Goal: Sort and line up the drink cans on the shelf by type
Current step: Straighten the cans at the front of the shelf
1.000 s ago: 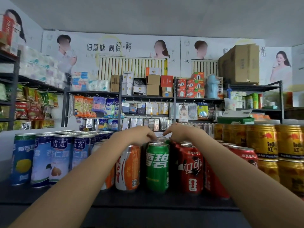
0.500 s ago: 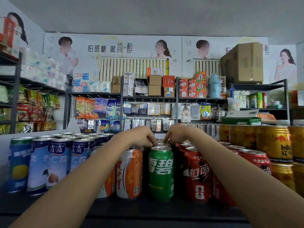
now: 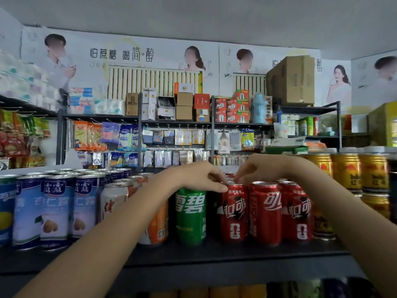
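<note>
Green can [image 3: 190,215] upright at shelf [image 3: 214,253] front, between orange can [image 3: 158,222] and red cans [image 3: 265,211]. Left hand [image 3: 193,176] grips its top. Right hand [image 3: 255,168] fingers curled over rear cans; grip unclear.

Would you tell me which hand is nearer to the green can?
Left. The left hand rests on top of the green can; the right hand is off to its right, above the red cans.

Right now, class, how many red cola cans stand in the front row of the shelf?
3: the left red cola can beside the green can, the middle one, the right one. More red tops behind are partly hidden by the hands.
</note>
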`<state>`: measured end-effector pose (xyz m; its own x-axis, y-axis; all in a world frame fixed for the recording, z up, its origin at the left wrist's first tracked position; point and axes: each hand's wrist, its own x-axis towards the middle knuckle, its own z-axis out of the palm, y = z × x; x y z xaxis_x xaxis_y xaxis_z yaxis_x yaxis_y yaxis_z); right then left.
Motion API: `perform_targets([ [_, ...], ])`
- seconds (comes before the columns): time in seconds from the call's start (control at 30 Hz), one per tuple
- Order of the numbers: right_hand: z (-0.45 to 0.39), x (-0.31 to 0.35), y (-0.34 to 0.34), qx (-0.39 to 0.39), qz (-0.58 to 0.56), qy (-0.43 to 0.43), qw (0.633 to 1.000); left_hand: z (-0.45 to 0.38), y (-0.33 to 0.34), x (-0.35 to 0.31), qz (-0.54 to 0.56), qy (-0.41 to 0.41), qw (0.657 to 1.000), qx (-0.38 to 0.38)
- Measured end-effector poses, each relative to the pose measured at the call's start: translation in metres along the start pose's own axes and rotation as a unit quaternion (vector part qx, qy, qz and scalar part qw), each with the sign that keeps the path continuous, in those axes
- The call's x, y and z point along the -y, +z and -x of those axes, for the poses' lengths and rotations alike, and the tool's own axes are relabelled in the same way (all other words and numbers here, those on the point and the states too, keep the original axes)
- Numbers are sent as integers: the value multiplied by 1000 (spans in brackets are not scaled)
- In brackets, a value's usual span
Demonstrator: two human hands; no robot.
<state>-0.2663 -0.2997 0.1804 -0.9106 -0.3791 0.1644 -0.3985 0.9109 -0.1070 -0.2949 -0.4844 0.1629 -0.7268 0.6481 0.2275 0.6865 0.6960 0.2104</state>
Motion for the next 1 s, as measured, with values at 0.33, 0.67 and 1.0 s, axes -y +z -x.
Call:
perform_targets([
  [0.33, 95, -45, 21, -280, 1, 132, 951, 2, 39, -39, -45, 44, 989, -136],
  [0.67, 90, -76, 90, -332, 0, 90, 939, -26, 92, -82, -168, -56, 960, -217],
  [1.0, 112, -118, 95, -447, -72, -9, 891, -32, 107, -117, -128, -118, 938, -300],
])
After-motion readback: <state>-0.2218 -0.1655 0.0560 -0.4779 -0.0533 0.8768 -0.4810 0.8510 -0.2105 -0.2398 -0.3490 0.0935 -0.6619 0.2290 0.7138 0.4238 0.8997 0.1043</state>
